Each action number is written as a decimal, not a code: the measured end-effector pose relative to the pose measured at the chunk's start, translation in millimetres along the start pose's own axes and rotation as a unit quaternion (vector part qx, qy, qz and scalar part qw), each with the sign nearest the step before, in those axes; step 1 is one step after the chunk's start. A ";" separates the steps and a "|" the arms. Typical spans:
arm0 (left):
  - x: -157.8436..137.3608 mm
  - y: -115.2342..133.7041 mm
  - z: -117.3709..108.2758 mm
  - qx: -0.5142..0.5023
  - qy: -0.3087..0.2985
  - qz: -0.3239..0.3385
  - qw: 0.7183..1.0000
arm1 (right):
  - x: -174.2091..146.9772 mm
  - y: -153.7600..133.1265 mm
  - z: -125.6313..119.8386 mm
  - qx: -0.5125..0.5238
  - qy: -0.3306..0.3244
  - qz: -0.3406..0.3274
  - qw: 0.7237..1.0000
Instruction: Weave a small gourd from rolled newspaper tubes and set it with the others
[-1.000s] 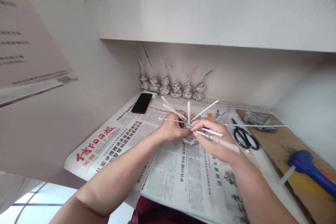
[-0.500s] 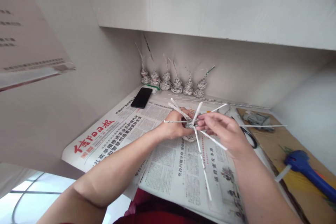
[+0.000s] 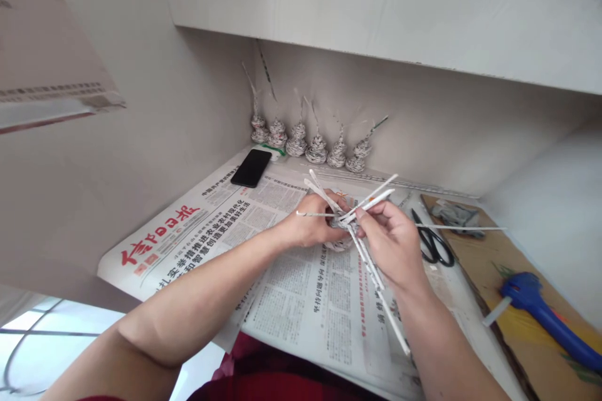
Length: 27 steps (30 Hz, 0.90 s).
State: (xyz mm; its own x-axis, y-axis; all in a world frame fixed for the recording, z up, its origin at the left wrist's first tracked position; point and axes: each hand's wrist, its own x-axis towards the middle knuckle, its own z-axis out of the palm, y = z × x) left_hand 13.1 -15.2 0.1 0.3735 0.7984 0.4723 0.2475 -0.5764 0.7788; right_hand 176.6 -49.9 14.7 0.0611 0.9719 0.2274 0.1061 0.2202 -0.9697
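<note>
Woven paper piece [image 3: 339, 245]: between both hands, just above or on the newspaper, can't tell which; lower body shows under the fingers.
Spokes [image 3: 394, 321]: white paper, fanning out from the piece's top; some point up-left, some up-right, some down-right toward the wearer.
Left hand [image 3: 310, 222]: wrapped around the piece from its left side, closed on it, spokes sticking out past thumb and fingers.
Right hand [image 3: 395, 238]: thumb and fingertips pinching at the spokes, close to the woven top; exact count in the pinch can't be told.
Long thin rod [image 3: 463, 227]: runs out right from behind the right hand, over the cardboard; near end hidden.
Newspaper [image 3: 291, 301]: spread under the work, red masthead at left.
Scissors [image 3: 435, 243]: black handles, right of the right hand, partly hidden by it.
Phone [image 3: 251, 168]: black, lying on the newspaper's far left part.
Finished-looking row [image 3: 317, 149]: 6 gourd-shaped woven pieces against the back wall, stems up.
Spare rods [image 3: 395, 180]: lying along the back, right of the row.
Cardboard [image 3: 477, 263]: right side; grey cloth [image 3: 456, 216] at its far end, blue glue gun [image 3: 540, 307] nearer.
</note>
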 end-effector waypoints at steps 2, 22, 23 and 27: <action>-0.2 -0.1 -0.3 0.001 0.002 0.005 1.000 | -0.6 1.2 2.6 0.059 -0.011 0.003 0.998; -1.8 -7.0 -0.5 -0.012 -0.037 -0.001 0.999 | -0.4 -3.6 4.2 0.121 0.019 0.031 0.992; -1.8 -7.5 -0.2 -0.011 -0.037 -0.002 0.999 | -0.6 -4.0 4.4 0.123 0.029 0.026 0.992; -1.5 -5.9 -0.4 -0.004 -0.031 -0.007 0.999 | 0.9 -4.4 4.3 0.091 0.036 -0.004 0.995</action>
State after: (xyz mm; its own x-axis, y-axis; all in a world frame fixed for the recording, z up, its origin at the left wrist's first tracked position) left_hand 10.7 -13.0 -5.1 0.4241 0.7943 0.4349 0.2460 -0.5633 0.7888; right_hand 172.0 -49.7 18.8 0.1320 0.9629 0.2355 -0.0748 0.2466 -0.9662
